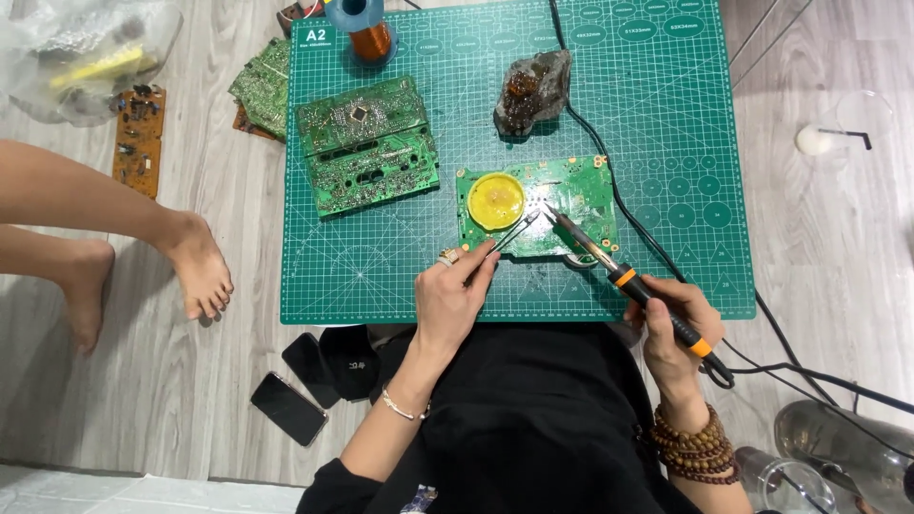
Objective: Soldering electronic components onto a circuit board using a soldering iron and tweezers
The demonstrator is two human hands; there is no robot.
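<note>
The scene is lit brightly and evenly by soft light from above. Only short, faint shadows are seen under the hands and beside the feet (143, 276) on the floor (838, 238). A pale shine is seen on the plastic bag (57, 48) and on the glass jar (838, 443). The middle is sharp. The corners are a little bent and blurred.
</note>
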